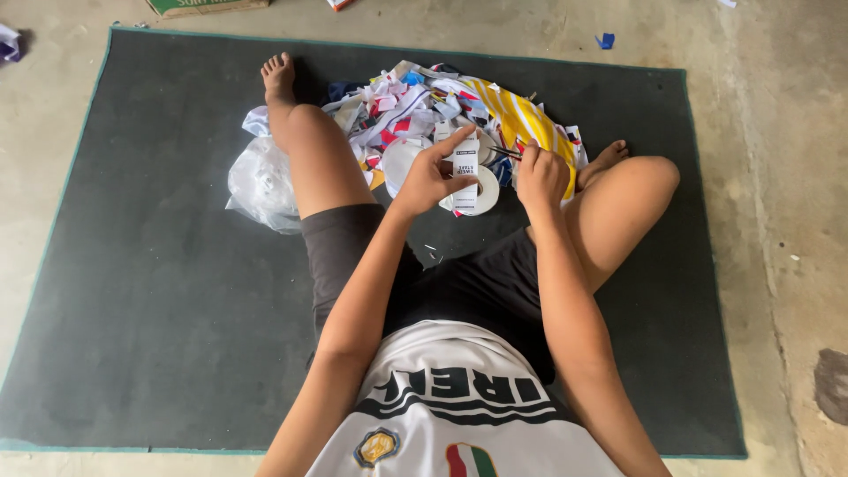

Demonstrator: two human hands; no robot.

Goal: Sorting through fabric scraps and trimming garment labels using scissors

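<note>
Label strip (465, 168), white with dark print, held upright over the mat (159, 265) between bent knees, trailing down toward a white tape roll (481, 190) just below. Left hand (428, 177) pinching the strip by thumb and forefinger, the forefinger stretched up along its top edge. Right hand (541, 175) closed in a loose fist just right of the strip, gripping a thin dark tool (505, 152), probably small scissors, with the tip pointing at the strip's upper edge; too small to tell whether the blades touch the strip. Beyond the hands, heaped against the legs, a pile of scraps (415, 102) in white, red, blue and yellow stripes, touching a clear plastic bag (261, 181) beside the left leg. A few tiny white snippets (430, 248) scattered on the mat near the shorts. Judging by the big heap, much cutting seemingly done already; judging by the roll's remaining tape, more apparently left, amount impossible to gauge.
</note>
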